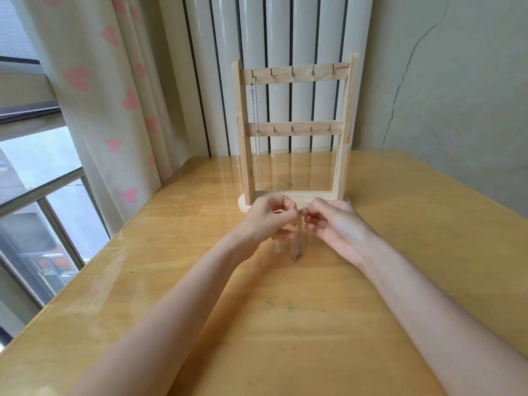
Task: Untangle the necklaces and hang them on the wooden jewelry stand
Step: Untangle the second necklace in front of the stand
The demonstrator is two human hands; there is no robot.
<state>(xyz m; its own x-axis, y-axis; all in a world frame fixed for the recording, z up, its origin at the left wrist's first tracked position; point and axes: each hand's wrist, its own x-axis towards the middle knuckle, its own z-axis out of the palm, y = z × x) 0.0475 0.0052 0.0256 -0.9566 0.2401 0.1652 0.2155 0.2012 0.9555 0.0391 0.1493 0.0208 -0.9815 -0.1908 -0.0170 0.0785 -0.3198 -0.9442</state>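
Observation:
A wooden jewelry stand (294, 130) with two rails of small hooks is upright at the back of the table. One silver chain necklace (256, 132) hangs from the leftmost top hook. Just in front of the stand's base, my left hand (267, 221) and my right hand (334, 224) meet above the table. Both pinch a thin tangled necklace (298, 238) at its top between fingertips. Its chain hangs down blurred, and its small pendant end touches the table.
The yellow wooden table (257, 324) has a glossy cover and a few small green marks. A heart-patterned curtain (114, 110) and a window are at the left. A white radiator (280, 38) stands behind the stand, and a wall is at the right.

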